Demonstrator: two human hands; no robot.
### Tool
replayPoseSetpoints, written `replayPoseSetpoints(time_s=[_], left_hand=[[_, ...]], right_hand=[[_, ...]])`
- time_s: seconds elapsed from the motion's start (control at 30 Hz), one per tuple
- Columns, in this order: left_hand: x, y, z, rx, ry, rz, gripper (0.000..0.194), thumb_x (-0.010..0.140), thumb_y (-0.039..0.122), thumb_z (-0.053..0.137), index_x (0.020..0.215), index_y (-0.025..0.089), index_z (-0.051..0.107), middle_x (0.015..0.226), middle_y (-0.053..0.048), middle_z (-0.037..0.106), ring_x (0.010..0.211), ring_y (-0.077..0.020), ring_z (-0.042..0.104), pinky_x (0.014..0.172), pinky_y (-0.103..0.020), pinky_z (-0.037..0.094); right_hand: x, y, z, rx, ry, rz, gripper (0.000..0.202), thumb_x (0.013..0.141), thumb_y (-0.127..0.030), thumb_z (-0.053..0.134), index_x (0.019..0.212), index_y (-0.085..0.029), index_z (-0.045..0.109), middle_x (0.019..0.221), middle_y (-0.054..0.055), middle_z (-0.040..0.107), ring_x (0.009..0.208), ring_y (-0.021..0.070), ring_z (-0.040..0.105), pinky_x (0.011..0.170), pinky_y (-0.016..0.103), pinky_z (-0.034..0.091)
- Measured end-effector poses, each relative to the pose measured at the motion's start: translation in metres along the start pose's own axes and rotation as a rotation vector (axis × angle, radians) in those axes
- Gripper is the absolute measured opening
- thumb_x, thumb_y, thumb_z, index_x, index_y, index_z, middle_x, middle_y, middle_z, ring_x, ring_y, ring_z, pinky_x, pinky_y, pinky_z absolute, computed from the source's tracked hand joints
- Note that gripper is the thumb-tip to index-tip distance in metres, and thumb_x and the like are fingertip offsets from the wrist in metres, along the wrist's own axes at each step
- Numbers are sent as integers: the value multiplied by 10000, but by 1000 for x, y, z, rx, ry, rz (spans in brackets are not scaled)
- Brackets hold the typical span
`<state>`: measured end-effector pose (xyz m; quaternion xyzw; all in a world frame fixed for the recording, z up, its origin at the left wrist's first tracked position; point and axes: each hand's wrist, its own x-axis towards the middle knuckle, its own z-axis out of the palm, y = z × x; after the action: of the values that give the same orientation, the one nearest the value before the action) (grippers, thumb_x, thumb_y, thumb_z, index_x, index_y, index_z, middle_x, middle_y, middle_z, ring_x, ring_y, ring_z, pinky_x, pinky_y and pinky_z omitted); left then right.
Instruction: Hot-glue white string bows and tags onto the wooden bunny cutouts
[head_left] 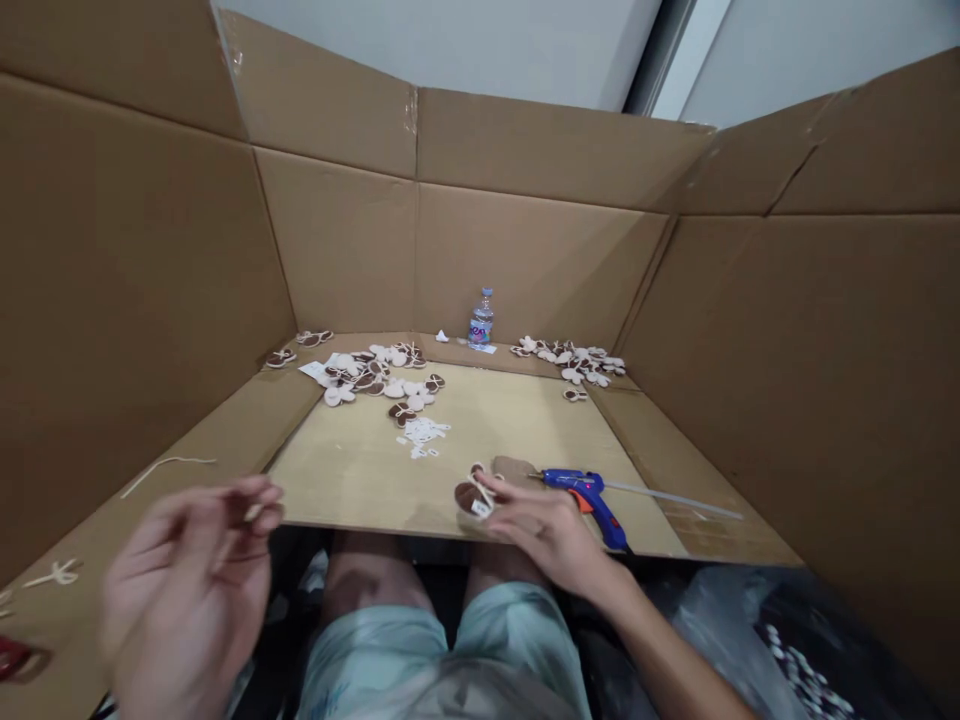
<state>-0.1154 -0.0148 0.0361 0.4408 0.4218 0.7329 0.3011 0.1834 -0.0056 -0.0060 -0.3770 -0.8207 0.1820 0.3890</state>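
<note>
My left hand [196,585] is raised over the left front, fingers curled in a pinch. Something small and pale may be between the fingertips, but I cannot make it out. At the front edge of the board, my right hand [546,525] has its fingers and thumb on a brown, rounded fabric-like piece [466,496] with cream cord and a small white label [481,508]. Just to the right lies a blue glue gun [581,482], its orange trigger facing the hand and its nozzle over a brownish pad [513,468]. A translucent glue stick [667,494] sticks out behind it.
Small white labels [424,432] lie mid-board. Brown and white cord-trimmed pieces are heaped at the left [367,372] and back right [581,360]. A water bottle [481,320] stands at the back. Cardboard walls [540,260] enclose the board. A loose cord [165,468] lies left.
</note>
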Motion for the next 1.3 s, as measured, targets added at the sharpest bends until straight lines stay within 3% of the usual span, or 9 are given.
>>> replayPoseSetpoints(time_s=[0.13,0.33,0.53,0.67,0.8,0.9,1.03,1.17,1.3], left_hand=[[-9,-19,16,-238,58,-237,222,679,357,796,742,187,668,678,23,702,618,-94,646,591,-153,547],[-11,-45,-3,-12,67,-473,262,516,253,881,720,145,757,715,-43,757,682,-145,697,685,-175,567],[-19,-59,-35,293,49,-418,287,521,313,862,739,157,760,731,-56,759,703,-188,693,649,-218,555],[-27,-74,-53,414,63,-379,314,614,431,779,731,143,739,667,-48,721,616,-175,643,586,-233,526],[-38,-90,-73,490,19,-335,341,770,472,638,673,149,690,567,-8,642,549,-134,574,535,-202,467],[-44,-96,-85,494,50,-373,265,701,409,725,724,145,716,615,-24,689,603,-161,624,592,-226,499],[-50,-104,-95,391,193,-444,291,559,288,829,788,134,739,767,-77,759,735,-215,697,713,-277,545],[-55,-124,-107,312,292,-446,328,668,374,740,888,133,703,823,-95,765,758,-222,722,742,-333,574],[-56,-139,-121,295,356,-442,364,742,470,645,851,124,673,788,-105,758,726,-220,728,747,-371,583]], right_hand=[[46,48,-42,-192,66,347,160,863,-195,583,792,-174,725,1026,98,737,1024,243,672,850,329,531],[119,126,-140,-360,412,596,227,897,-259,558,754,-122,670,1009,94,715,979,185,655,930,368,444],[111,157,-141,-269,578,737,279,822,-359,655,668,-127,648,606,44,679,579,158,646,609,289,522],[97,136,-98,-69,557,661,309,679,-415,738,634,-116,676,536,86,675,492,193,639,475,270,492],[92,75,-35,226,416,537,404,649,-504,736,714,-105,714,669,124,725,614,215,695,551,287,554],[85,17,29,443,243,480,412,708,-525,687,808,-129,744,801,117,750,671,204,710,592,293,574],[69,-39,138,782,-24,555,329,642,-469,766,705,-147,743,613,65,720,555,178,681,512,254,541],[63,-53,237,905,-76,707,349,645,-463,768,648,-119,709,596,63,704,532,166,668,480,230,514],[70,-39,288,905,-113,827,303,821,-396,662,751,-101,660,658,35,695,556,131,663,503,226,524]])
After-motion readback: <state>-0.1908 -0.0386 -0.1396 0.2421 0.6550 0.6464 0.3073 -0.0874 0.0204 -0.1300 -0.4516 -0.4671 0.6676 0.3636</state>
